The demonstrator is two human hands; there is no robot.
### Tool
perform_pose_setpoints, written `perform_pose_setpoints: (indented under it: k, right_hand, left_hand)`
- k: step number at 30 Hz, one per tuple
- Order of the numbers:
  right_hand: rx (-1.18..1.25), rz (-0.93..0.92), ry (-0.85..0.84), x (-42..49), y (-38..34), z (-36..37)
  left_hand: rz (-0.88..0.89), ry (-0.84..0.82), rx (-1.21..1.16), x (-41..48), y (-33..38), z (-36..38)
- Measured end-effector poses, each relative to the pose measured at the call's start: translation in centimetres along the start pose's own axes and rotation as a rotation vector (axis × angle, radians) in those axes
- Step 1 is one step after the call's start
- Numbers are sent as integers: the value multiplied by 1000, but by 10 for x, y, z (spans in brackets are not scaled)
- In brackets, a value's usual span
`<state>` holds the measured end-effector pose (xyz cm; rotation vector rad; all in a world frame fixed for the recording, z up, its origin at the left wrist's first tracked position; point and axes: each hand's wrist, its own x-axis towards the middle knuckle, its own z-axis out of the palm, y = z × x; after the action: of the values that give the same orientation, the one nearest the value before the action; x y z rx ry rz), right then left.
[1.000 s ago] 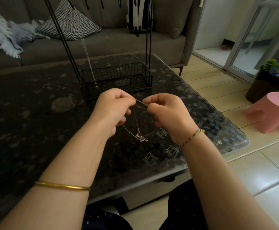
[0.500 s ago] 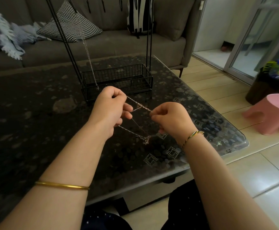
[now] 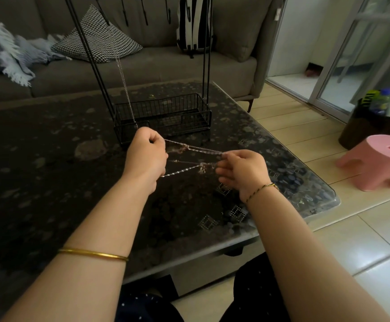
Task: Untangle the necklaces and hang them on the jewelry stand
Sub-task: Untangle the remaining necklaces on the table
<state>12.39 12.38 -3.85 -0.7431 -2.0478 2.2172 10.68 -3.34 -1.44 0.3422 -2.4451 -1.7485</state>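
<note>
Thin silver necklaces (image 3: 190,159), still tangled, stretch in several strands between my two hands above the dark table. My left hand (image 3: 146,154) grips the strands' left ends in curled fingers. My right hand (image 3: 241,169) pinches the right ends, with a small pendant or knot dangling close to its fingertips. Behind my hands stands the black wire jewelry stand (image 3: 163,112), a basket base with tall thin posts. One silver chain (image 3: 124,80) hangs from its top down to the basket's left side.
The dark patterned glass table (image 3: 50,170) ends at a corner on the right. A grey sofa (image 3: 154,63) with a checked cushion (image 3: 96,40) and blue throw sits behind. A pink stool (image 3: 378,161) and dark bin (image 3: 373,126) stand on the tiled floor at right.
My hands have drawn apart, the right one moving right and lower. The necklace strands, which drooped in a loop with the pendant below, are now pulled nearly taut between them.
</note>
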Motion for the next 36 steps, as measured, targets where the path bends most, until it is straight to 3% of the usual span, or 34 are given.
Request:
perform_pose_setpoints:
  k: [6,15,17,21,27,30,36]
  right_hand:
    - [475,261,-24,-5,2,0]
    - [654,284,10,-3,2,-6]
    - [532,230,20,-4,2,-6]
    - [18,90,4,-5,-1,-8]
    - [-679,50,-290,-13,-6,-12]
    - [-704,134,-432,-13,-4,-12]
    - [-614,193,-417,-9,-2,-8]
  left_hand:
    - [-3,-39,111,-2,-5,7]
    - [35,-131,299,-4,-14,18]
    - [48,-138,301,-4,-16,19]
    - [64,-107,297,0,-20,18]
    - [120,-55,339,3,-21,13]
    - [118,-54,354,4,-23,13]
    - [-38,-187,346,4,-23,9]
